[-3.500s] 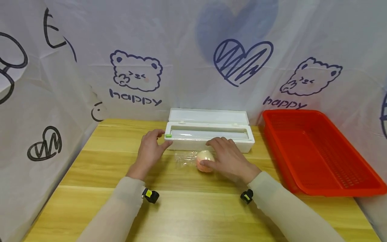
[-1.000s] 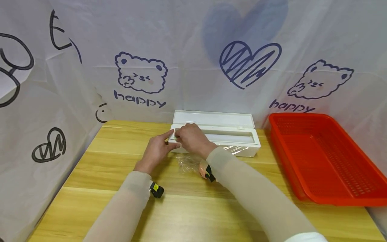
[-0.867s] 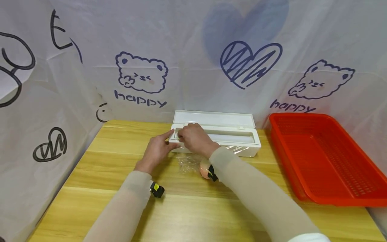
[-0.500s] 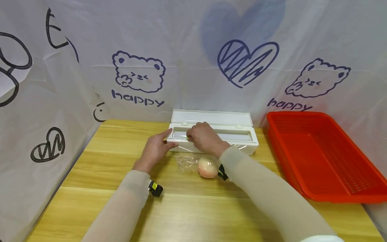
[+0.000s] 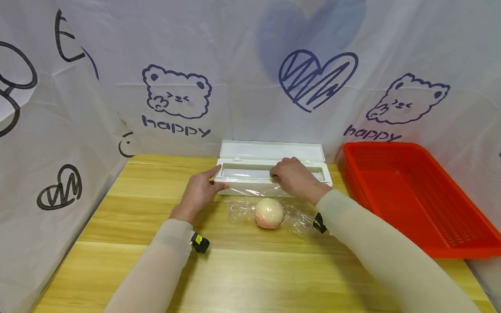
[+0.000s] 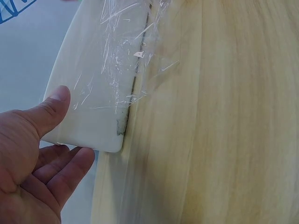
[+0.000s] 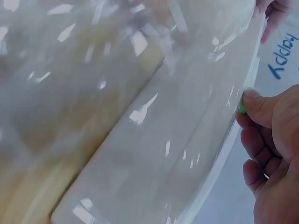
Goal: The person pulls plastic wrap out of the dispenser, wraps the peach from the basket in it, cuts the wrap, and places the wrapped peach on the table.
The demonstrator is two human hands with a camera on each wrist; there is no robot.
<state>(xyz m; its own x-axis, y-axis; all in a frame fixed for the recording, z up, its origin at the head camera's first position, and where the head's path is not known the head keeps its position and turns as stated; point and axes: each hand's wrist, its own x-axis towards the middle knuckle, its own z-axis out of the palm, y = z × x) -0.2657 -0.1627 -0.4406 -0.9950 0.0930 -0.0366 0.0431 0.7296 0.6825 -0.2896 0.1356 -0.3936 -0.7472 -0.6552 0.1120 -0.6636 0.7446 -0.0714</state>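
A long white cling film dispenser (image 5: 250,188) stands at the table's back, its lid up and a roll inside. My left hand (image 5: 199,191) grips its left end; in the left wrist view the thumb lies on the front face, with the fingers round the end. Right of the dispenser's middle, my right hand (image 5: 295,177) pinches the small green slide cutter (image 7: 244,100) on the front edge. Clear film (image 5: 299,217) hangs down the front and spreads over the table. A round peach-like fruit (image 5: 268,213), cream above and pink below, sits at the film in front of the dispenser.
To the right stands a red plastic basket (image 5: 415,195) with perforated walls. A white printed cloth (image 5: 242,113) hangs directly behind the dispenser and along the sides. Bare wooden table (image 5: 242,274) lies nearer me.
My right hand went from near the fruit to the dispenser's left end, then slid right along the front edge with the cutter. My left hand took hold of the left end. The fruit is uncovered from view.
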